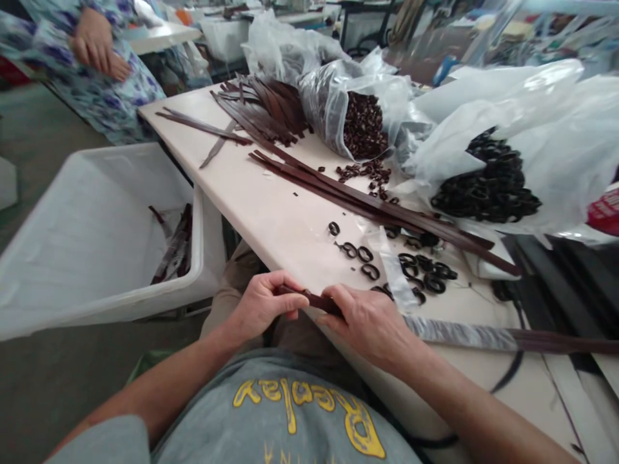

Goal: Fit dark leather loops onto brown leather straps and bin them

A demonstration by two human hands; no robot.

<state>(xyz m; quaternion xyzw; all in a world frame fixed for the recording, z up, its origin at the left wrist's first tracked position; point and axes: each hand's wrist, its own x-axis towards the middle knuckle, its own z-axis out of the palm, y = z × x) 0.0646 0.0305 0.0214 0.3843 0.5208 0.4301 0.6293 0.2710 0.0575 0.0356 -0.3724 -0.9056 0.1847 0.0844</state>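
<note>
My left hand and my right hand are both closed on one end of a long dark brown strap at the near edge of the cream table. The strap runs off to the right, part of it wrapped in clear film. Just beyond my right hand lie several black buckle rings. A bundle of long brown straps stretches diagonally across the table.
A white plastic bin with a few straps inside stands on the left. Clear bags hold small brown pieces and black rings. Another strap pile lies at the back. A person in a floral garment stands at the far left.
</note>
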